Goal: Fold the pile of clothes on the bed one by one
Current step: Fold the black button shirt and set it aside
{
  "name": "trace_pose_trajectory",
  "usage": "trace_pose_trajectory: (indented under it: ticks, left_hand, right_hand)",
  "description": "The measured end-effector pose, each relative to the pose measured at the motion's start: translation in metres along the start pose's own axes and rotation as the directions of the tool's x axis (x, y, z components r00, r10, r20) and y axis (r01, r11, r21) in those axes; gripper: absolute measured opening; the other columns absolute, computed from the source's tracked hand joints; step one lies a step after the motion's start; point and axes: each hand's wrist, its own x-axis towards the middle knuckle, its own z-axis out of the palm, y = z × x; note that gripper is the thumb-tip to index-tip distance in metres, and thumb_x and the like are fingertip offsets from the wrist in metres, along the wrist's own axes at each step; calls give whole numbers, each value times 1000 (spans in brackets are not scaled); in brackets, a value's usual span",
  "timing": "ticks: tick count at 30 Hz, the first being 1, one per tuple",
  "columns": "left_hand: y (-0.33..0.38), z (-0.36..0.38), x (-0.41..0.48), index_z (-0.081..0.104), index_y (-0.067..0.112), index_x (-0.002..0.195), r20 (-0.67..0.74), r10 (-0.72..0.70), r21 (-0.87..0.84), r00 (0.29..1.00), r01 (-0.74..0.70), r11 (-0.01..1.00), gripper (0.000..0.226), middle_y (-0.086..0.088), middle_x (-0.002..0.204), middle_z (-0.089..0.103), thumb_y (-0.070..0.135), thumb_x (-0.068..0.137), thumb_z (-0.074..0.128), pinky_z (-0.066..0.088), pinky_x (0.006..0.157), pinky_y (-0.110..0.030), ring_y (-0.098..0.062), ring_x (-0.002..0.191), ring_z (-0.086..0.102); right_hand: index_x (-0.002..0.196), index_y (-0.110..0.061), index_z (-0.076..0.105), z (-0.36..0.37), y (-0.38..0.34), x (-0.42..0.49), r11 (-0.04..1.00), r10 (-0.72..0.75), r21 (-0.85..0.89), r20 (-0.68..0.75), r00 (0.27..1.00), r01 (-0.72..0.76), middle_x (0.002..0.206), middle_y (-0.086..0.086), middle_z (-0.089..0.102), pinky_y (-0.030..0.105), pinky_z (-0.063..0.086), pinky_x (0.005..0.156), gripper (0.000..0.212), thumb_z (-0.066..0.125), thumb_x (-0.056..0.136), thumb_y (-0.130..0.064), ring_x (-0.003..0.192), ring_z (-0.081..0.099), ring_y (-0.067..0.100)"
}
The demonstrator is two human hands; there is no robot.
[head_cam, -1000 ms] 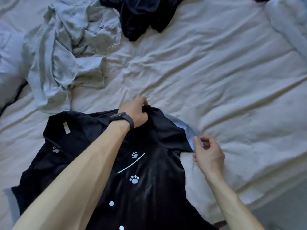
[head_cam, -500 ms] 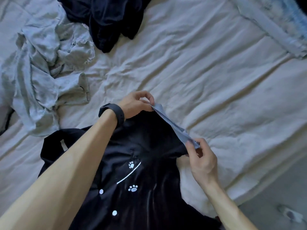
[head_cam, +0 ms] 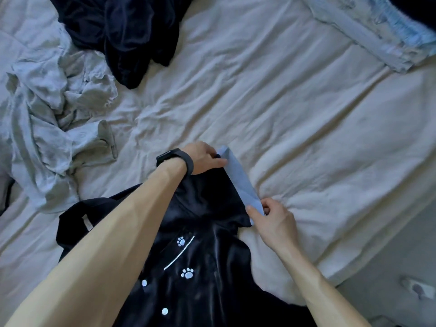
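A black satin pajama shirt [head_cam: 200, 256] with white paw prints and white buttons lies spread on the bed in front of me. Its right sleeve ends in a light blue cuff [head_cam: 240, 182], stretched out flat between my hands. My left hand [head_cam: 205, 156], with a black band on the wrist, pinches the far end of the cuff. My right hand [head_cam: 271, 218] pinches the near end. A crumpled grey garment [head_cam: 54, 123] lies at the left, and a dark navy garment [head_cam: 122, 34] lies bunched at the top.
The wrinkled pale sheet [head_cam: 295, 119] of the bed spreads to the right. A light blue folded cloth [head_cam: 377, 29] sits at the top right corner. The bed's edge and grey floor [head_cam: 401, 267] run along the lower right.
My left hand let go of the shirt's shoulder and took the cuff's far end. Both hands then pulled the blue cuff straight and taut. The view shifted, so the clothes piles sit lower and further left.
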Motion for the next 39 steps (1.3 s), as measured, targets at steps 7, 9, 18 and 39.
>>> trace_pose_trajectory:
  ticks: [7, 9, 18, 39]
  left_hand:
    - [11, 1, 15, 66, 18, 100, -150, 109, -187, 983, -136, 973, 11, 0, 96, 64, 18, 98, 55, 41, 75, -28, -22, 91, 59]
    - [14, 8, 19, 63, 22, 104, -154, 50, -215, 987, -83, 973, 11, 2, 97, 65, 28, 95, 61, 45, 75, -29, -21, 91, 60]
    - [38, 24, 18, 64, 29, 116, -452, 89, -94, 888, -146, 985, 24, 3, 108, 63, 41, 99, 54, 43, 75, -31, -21, 100, 58]
    - [-253, 393, -229, 30, 43, 153, -469, -500, -355, 728, 363, 861, 61, 5, 162, 28, 61, 94, 30, 24, 114, -58, -23, 146, 26]
  right_hand:
    - [92, -32, 62, -7, 8, 0, 989, -90, 104, -110, 990, 101, 88, -14, 67, 5, 39, 68, 10, 71, 91, -27, 84, 61, 3]
    - [98, -29, 66, -6, 8, 4, 993, -57, 96, -81, 995, 65, 89, -14, 68, 12, 42, 74, 11, 71, 89, -32, 88, 63, 6]
    - [91, -25, 57, -13, 7, 10, 985, -174, -46, -220, 960, 168, 81, -12, 62, 29, 35, 72, 10, 64, 96, -30, 83, 60, 18]
    - [157, -28, 33, 203, 24, -65, -85, -581, -701, 612, 536, 708, 168, 2, 20, 56, 11, 120, 68, 31, 97, -59, 156, 16, 22]
